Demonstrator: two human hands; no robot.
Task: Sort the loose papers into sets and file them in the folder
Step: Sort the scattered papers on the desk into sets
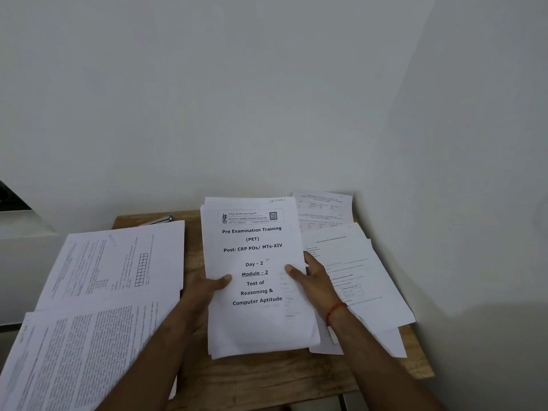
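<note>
Holding the PET stack (pixel 255 277), your left hand (pixel 204 295) and right hand (pixel 314 286) both grip its edges; sorting step, next pick its pile on the tabletop (pixel 261 378).

The papers (pixel 255 321) are looking matt and smooth; the table (pixel 267 378) is showing grained wood; the wall (pixel 267 99) is looking matt.

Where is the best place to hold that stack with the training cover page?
Hold the stack by its two long side edges, halfway down, thumbs on top, as the left hand and right hand grip it now. Its sheets are loose and slightly fanned, so pinching both sides keeps them together.
</note>
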